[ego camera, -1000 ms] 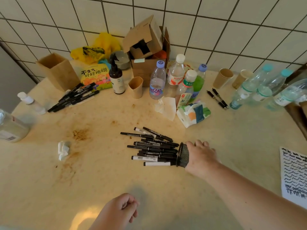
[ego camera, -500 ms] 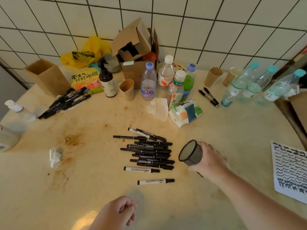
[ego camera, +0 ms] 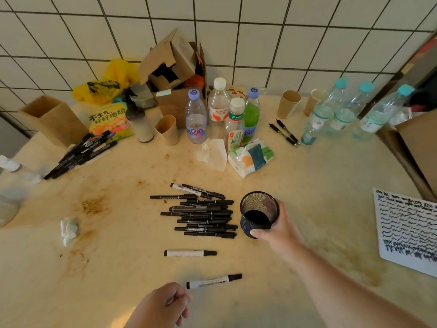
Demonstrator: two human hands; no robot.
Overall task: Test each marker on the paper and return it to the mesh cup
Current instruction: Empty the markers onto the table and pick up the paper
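**Markers spilled out, cup held empty**

Markers [ego camera: 201, 214], slim black plastic barrels, lie heaped on the stained tabletop [ego camera: 307, 185] just left of the mesh cup [ego camera: 259, 214]. Two white-barrelled strays lie nearer the person. The right hand [ego camera: 276, 230] grips the round wire cup, upright and empty. The left hand [ego camera: 163, 306] is loosely curled, holding nothing, just beside the nearest stray [ego camera: 214, 281]. Round barrels could roll off if nudged. The scribbled paper [ego camera: 406, 228] lies well apart, a long reach.
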